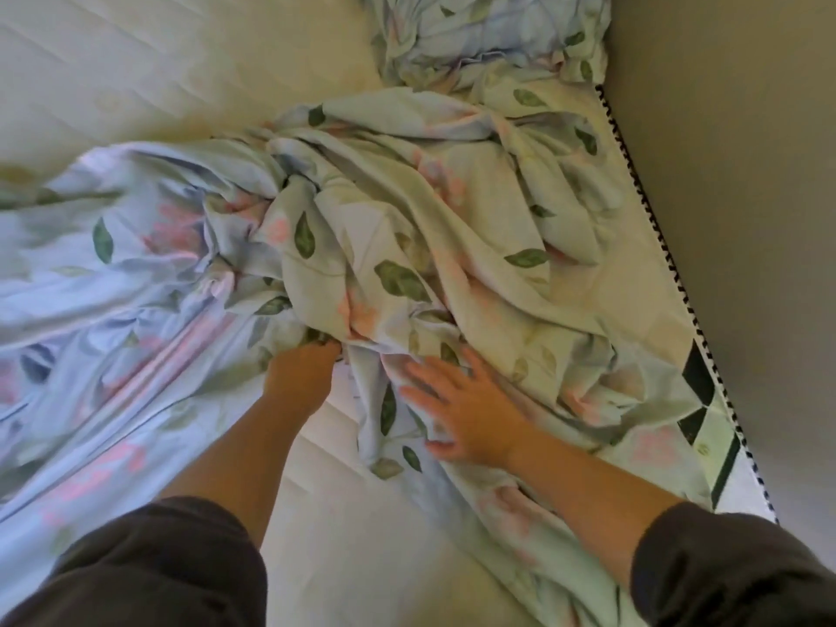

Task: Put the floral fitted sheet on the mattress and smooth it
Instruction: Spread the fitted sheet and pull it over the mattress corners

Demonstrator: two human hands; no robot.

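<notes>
The floral fitted sheet [407, 228], pale blue with green leaves and pink flowers, lies bunched in deep folds across the cream quilted mattress [135, 74]. One part stretches out to the left edge of the view. My left hand [303, 373] is closed on a fold of the sheet at the middle of the bunch, its fingertips hidden in the cloth. My right hand [466, 409] lies flat on the sheet just to the right, fingers spread. Bare mattress shows between my forearms.
A plain beige wall [733, 174] runs close along the mattress's right side. The mattress edge [669, 246] there has a black-and-white patterned trim. More floral bedding [488, 33] is heaped at the far top against the wall.
</notes>
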